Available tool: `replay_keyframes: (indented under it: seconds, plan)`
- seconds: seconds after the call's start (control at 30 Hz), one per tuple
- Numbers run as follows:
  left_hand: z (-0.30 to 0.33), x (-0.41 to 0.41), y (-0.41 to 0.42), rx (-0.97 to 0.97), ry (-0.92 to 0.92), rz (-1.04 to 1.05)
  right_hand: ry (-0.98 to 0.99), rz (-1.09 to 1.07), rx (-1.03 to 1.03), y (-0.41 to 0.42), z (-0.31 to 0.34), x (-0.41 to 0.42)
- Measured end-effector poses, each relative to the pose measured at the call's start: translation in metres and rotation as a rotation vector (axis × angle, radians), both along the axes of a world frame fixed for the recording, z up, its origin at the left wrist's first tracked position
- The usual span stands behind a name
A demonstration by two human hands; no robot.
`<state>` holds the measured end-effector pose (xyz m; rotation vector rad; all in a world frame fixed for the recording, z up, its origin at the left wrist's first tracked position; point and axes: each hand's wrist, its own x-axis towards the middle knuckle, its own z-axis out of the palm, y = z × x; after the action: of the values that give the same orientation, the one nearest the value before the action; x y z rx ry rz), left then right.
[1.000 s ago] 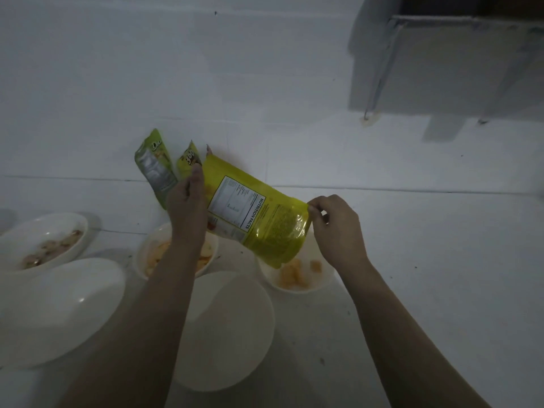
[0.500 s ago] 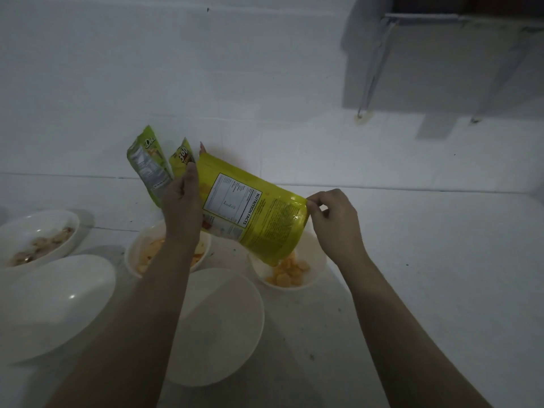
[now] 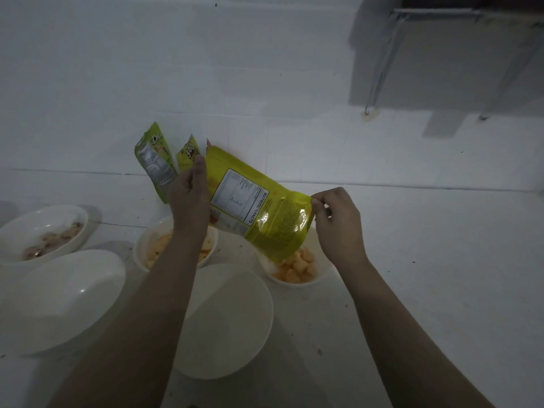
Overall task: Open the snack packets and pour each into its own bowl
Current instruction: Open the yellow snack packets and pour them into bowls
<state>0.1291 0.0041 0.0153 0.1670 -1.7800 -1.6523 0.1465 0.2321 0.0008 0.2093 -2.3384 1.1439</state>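
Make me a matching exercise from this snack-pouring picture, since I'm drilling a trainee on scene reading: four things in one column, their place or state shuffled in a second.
Things:
1. yellow packet
2. small right bowl
3. far-left bowl
4. green packet

Places or states:
A. leaning against the wall
B. holds brownish snacks
C. tilted, held by both hands
D. receiving orange puffs

Pairs: 1-C, 2-D, 3-B, 4-A

The left hand holds the yellow packet's upper end; the right hand pinches its lower corner.
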Motion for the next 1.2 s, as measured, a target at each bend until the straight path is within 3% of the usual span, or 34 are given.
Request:
replay_keyframes:
  seconds: [1.2]
  plan:
    - [0.02, -0.001, -0.006, -0.08, 0.004, -0.036, 0.029, -0.003, 0.005, 0.004, 0.017, 0.001]
